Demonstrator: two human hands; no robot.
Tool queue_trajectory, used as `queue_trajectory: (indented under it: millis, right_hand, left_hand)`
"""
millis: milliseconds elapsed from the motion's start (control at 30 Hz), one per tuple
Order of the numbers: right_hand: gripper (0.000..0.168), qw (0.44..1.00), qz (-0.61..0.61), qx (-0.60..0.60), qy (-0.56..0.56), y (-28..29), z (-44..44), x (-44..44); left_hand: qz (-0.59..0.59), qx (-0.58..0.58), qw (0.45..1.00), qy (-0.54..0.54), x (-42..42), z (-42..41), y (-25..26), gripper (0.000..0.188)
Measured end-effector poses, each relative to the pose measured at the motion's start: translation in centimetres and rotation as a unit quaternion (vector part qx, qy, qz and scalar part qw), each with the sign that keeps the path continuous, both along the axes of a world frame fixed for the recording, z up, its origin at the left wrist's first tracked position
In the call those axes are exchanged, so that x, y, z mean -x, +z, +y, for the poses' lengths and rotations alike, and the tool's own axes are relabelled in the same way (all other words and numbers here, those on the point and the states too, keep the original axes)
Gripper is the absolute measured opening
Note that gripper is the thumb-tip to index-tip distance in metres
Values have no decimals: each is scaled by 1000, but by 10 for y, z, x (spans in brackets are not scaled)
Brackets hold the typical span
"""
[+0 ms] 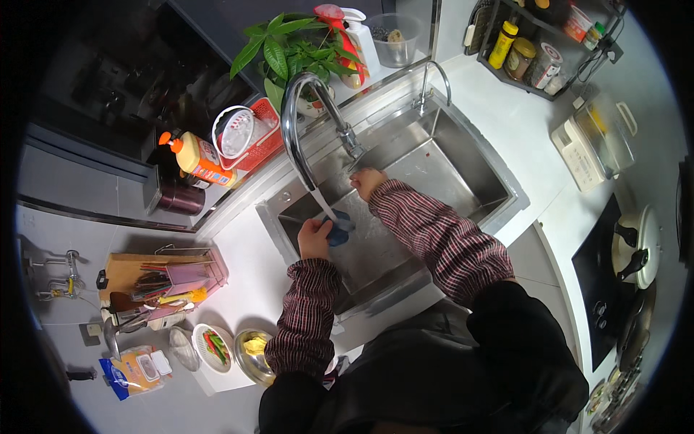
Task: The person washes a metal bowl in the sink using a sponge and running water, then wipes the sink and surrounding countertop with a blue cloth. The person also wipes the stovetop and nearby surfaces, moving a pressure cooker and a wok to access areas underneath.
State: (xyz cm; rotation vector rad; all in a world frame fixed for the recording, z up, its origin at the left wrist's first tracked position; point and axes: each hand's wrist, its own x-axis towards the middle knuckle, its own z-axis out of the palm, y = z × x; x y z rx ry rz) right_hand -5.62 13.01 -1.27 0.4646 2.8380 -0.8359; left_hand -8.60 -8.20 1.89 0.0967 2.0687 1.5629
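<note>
My left hand (313,238) grips a dark blue cloth or sponge (339,234) over the stainless steel sink (374,238). Water (324,205) runs from the curved chrome faucet (289,127) onto the blue piece. Close to the faucet's lever and base (353,150) is my right hand (370,183), its fingers curled. Whether those fingers touch the lever is hard to tell. Striped sleeve covers reach over both forearms.
Plants (303,51), a red basket (255,138) and an orange-labelled pump bottle (203,160) line the sill. A small second faucet (438,76) rises at the sink's far corner. Left are a utensil rack (187,279), a white basket of peppers (203,347) and a metal bowl (245,366); right, a cooktop (593,293).
</note>
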Motion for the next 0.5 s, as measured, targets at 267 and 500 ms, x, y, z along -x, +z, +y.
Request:
queue_trajectory:
  millis: [267,500]
  right_hand:
    - [31,999,42,0,-15,-12,54,32]
    - [107,968,139,187,94,-76,-14,-63]
  left_hand:
    - [-110,-116,986,54,-31,22,1,11]
    - [-198,-322,926,13,-50,30,32,11]
